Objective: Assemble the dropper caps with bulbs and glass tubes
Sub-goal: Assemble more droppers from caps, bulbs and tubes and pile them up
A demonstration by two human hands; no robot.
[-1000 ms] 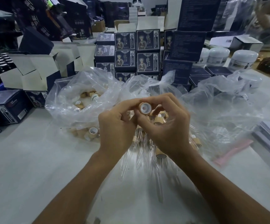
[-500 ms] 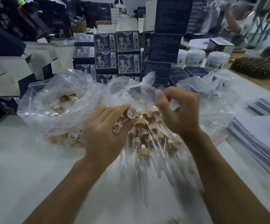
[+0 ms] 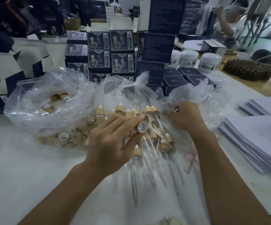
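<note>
Dropper cap (image 3: 142, 127), wood-coloured with its white-lined mouth turned toward the camera, sits pinched between thumb and fingertips of the left hand (image 3: 113, 143), just above the pile of finished droppers (image 3: 154, 138) on the table (image 3: 34, 176). No tube is fitted yet, so the step in hand looks like fetching one. The right hand (image 3: 184, 117) reaches into the clear bag (image 3: 193, 93) beside the pile, fingers curled; whether they hold anything I cannot tell. Next, a glass tube must be drawn out and lined up with the cap's mouth.
</note>
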